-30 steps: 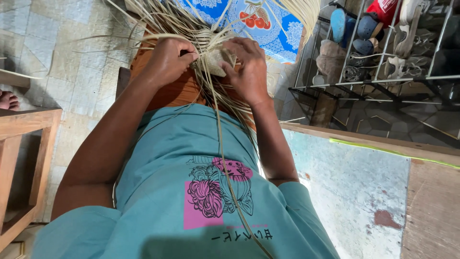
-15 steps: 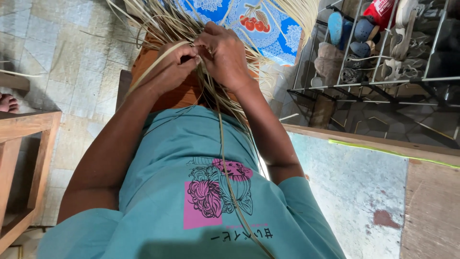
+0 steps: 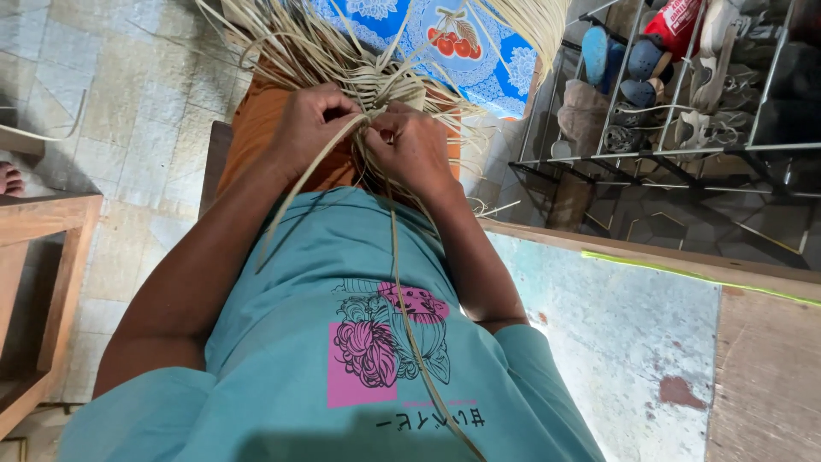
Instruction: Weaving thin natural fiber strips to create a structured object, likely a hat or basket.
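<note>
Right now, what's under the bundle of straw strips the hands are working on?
Under the straw strips shows an orange lap. The left hand and right hand cover the middle, so what lies beneath there cannot be seen.

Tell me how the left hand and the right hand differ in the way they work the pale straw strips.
The left hand is curled into a fist, and a long pale straw strip arcs from its grip down across the teal shirt. The right hand sits slightly lower, and a thinner strand hangs straight down below it. The left hand shows its knuckles; the right shows its back. Both close on strips at the woven straw bundle.
</note>
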